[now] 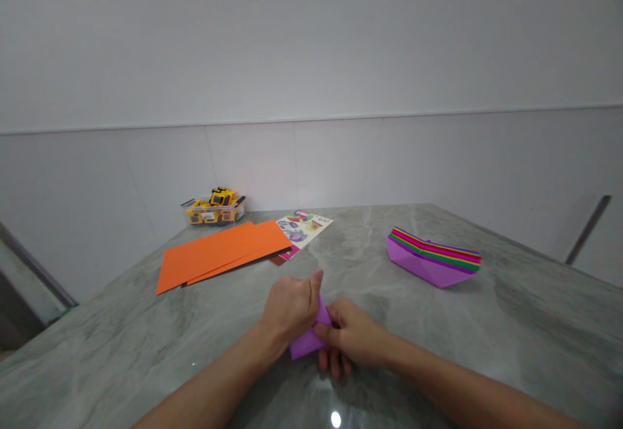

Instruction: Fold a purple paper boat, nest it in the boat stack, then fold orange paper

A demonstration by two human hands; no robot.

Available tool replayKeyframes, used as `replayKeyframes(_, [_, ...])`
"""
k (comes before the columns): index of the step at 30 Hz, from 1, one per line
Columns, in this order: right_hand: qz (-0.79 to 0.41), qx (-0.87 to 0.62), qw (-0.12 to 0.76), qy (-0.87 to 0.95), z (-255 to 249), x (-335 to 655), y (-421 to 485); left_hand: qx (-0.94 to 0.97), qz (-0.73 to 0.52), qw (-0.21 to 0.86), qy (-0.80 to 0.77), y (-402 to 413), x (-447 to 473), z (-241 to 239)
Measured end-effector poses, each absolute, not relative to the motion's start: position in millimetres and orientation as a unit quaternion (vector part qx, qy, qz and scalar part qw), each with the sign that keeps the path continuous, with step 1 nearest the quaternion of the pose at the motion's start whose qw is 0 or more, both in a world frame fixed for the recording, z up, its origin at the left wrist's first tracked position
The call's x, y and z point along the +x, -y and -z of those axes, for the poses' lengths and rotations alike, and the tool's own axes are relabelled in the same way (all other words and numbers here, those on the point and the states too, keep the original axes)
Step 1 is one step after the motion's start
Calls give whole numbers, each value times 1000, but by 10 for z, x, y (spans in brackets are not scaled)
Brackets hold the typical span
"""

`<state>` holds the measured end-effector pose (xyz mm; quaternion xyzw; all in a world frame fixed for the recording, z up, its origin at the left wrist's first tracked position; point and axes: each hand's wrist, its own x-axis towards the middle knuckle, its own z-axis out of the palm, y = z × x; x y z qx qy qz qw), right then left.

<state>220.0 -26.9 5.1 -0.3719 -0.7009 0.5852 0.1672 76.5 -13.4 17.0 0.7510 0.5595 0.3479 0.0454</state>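
Observation:
A small folded purple paper (311, 335) rests low on the grey marble table (511, 325), pinched between both my hands. My left hand (291, 307) is closed over its upper left part, thumb raised. My right hand (351, 338) grips its right edge with curled fingers. Most of the paper is hidden by my fingers.
A stack of orange sheets (221, 254) lies at the left. Behind it are a printed instruction leaflet (304, 226) and a clear box with a yellow toy vehicle (217, 207). A nest of folded paper boats (433, 260), purple outermost, sits at the right. A white wall stands behind.

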Motion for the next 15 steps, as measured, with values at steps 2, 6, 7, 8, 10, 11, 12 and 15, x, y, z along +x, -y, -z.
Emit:
replayKeyframes(2, [-540, -360, 169, 742, -98, 2257, 294, 757, -354, 61, -545, 138, 768, -165])
replayKeyframes(6, [-491, -306, 205, 790, -197, 2339, 357, 738, -397, 157, -523, 176, 800, -172])
replayKeyframes(7, [-494, -290, 201, 795, -213, 2351, 369, 721, -419, 199, -515, 189, 810, -168])
replayKeyframes(8, [-499, -277, 194, 798, -225, 2359, 380, 703, -438, 243, -505, 201, 821, -161])
replayKeyframes(10, [-511, -257, 183, 800, -239, 2369, 398, 665, -460, 325, -490, 225, 842, -142])
replayKeyframes(11, [-517, -248, 182, 799, -245, 2372, 407, 648, -464, 361, -485, 237, 855, -133])
replayKeyframes(12, [-525, -239, 181, 796, -251, 2377, 416, 632, -465, 393, -480, 248, 869, -125])
replayKeyframes(15, [-564, -220, 175, 777, -280, 2402, 441, 578, -477, 471, -465, 286, 928, -114])
